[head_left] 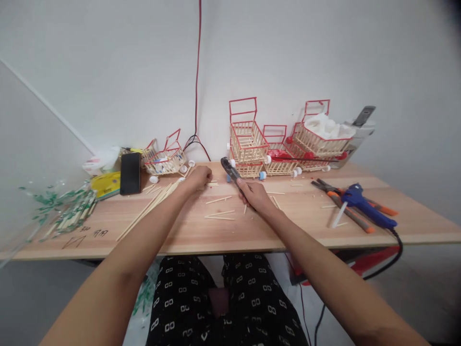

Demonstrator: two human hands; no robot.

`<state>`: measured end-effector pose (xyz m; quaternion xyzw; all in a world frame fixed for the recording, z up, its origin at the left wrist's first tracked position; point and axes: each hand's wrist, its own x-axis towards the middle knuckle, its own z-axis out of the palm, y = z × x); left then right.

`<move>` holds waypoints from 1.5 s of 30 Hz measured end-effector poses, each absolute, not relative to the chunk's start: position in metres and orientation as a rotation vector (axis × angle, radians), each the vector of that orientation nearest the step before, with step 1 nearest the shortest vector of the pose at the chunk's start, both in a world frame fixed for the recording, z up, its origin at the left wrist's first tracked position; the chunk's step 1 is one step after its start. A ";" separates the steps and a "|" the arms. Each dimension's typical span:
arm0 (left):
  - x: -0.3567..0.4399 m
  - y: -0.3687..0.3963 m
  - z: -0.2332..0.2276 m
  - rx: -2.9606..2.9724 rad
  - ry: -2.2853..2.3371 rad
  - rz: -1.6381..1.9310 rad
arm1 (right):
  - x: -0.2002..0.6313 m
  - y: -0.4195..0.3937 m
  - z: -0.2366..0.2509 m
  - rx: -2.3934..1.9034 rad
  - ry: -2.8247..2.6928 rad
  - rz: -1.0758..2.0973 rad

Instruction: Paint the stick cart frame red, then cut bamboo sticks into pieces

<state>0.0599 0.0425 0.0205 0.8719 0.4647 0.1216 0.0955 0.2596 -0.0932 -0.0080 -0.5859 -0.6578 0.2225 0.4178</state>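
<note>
My right hand (254,193) is wrapped round a dark pliers-like tool (231,170). Its rounded head points away from me, up and to the left. To its left, my left hand (202,178) rests low over the table with the fingers curled closed; whatever they hold is hidden. Short cut sticks (213,181) lie by its fingertips. More thin wooden sticks (219,214) are scattered between my forearms, and a bundle of long sticks (144,209) runs beside my left forearm.
Small stick-built carts with red trim (248,137) stand along the wall, some stacked. A blue glue gun (369,206) and orange-handled pliers (351,214) lie at the right. At the left are a phone (130,174), a yellow packet (106,185) and wrapped sticks (77,211).
</note>
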 end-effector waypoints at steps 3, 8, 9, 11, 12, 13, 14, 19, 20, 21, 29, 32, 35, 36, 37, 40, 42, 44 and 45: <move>0.060 0.046 0.019 2.581 1.409 0.352 | 0.260 -0.093 -0.009 -1.474 -1.648 0.558; 0.053 0.038 0.022 2.551 1.431 0.425 | 0.260 -0.093 -0.009 -1.492 -1.647 0.578; 0.050 0.032 0.024 2.543 1.405 0.421 | 0.260 -0.093 -0.009 -1.487 -1.651 0.578; 0.045 0.018 0.027 2.510 1.301 0.402 | 0.259 -0.093 -0.009 -1.477 -1.659 0.573; 0.042 0.010 0.028 2.480 1.231 0.391 | 0.259 -0.093 -0.008 -1.474 -1.660 0.569; 0.040 0.002 0.028 2.450 1.173 0.381 | 0.259 -0.093 -0.008 -1.471 -1.662 0.565; 0.038 -0.006 0.028 2.426 1.133 0.368 | 0.259 -0.093 -0.008 -1.469 -1.662 0.564; 0.042 -0.035 0.026 2.470 1.205 0.295 | 0.259 -0.093 -0.010 -1.475 -1.650 0.575; 0.044 -0.038 0.026 2.496 1.252 0.268 | 0.259 -0.093 -0.010 -1.477 -1.645 0.578; 0.046 -0.041 0.026 2.518 1.297 0.242 | 0.259 -0.092 -0.010 -1.478 -1.642 0.582; 0.056 -0.056 0.025 2.534 1.461 0.260 | 0.260 -0.093 -0.010 -1.443 -1.625 0.587; 0.057 -0.058 0.026 2.363 1.337 0.409 | 0.259 -0.090 -0.011 -1.383 -1.561 0.668; 0.061 -0.061 0.024 1.804 0.991 0.622 | 0.257 -0.085 -0.013 -1.260 -1.474 0.815; 0.063 -0.062 0.022 1.628 0.891 0.658 | 0.257 -0.083 -0.013 -1.224 -1.452 0.844; 0.066 -0.063 0.020 1.507 0.823 0.676 | 0.256 -0.083 -0.013 -1.202 -1.438 0.852; 0.077 -0.065 0.014 1.333 0.731 0.695 | 0.255 -0.085 -0.008 -1.198 -1.431 0.799; 0.084 -0.064 0.009 1.299 0.699 0.708 | 0.254 -0.087 -0.005 -1.193 -1.445 0.769; 0.091 -0.063 0.005 1.285 0.672 0.734 | 0.254 -0.089 -0.003 -1.171 -1.461 0.781; 0.094 -0.062 0.003 1.280 0.664 0.747 | 0.253 -0.089 -0.003 -1.165 -1.455 0.790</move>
